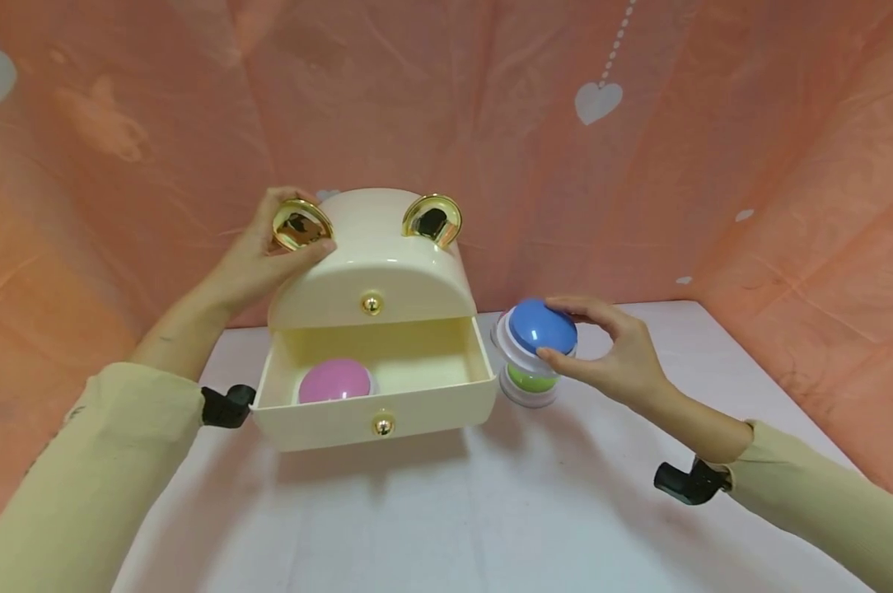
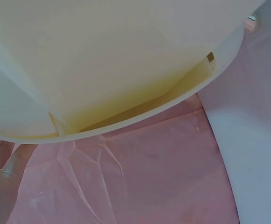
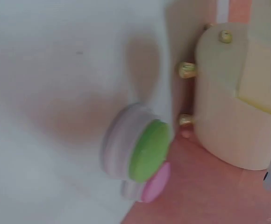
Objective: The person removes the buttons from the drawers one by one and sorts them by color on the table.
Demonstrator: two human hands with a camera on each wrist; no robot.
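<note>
A person in pale yellow sleeves works at a white desk (image 1: 432,511) backed by a pink plastic sheet (image 1: 713,165) printed with white hearts.

At centre frame in the head view stands a cream box (image 1: 376,263) with a domed top and two gold ears. The left hand (image 1: 264,255) rests on the box's upper left corner, its fingers (image 1: 309,251) curled around the left gold ear (image 1: 298,224). The right ear (image 1: 432,218) is untouched.

The box's lower drawer (image 1: 376,412) is pulled out toward the camera, its gold knob (image 1: 382,425) facing front. A pink dome button (image 1: 335,380) lies inside, at the drawer's left. The upper drawer above it is closed, with a second gold knob (image 1: 371,304).

Just right of the box, the right hand (image 1: 617,354) grips a blue dome button (image 1: 541,327), fingers clamped on its rim with the thumb at the near edge. The blue button sits atop a green button (image 1: 530,379), which stands on the desk just beside the open drawer's right corner.

The right wrist view shows the green button (image 3: 147,151) blurred, with a pink one (image 3: 154,184) just past it and the box (image 3: 238,102) at the right of the frame. The left wrist view shows only the box's cream underside (image 2: 126,70) against the pink sheet, with part of the left hand (image 2: 0,172) at lower left.
</note>
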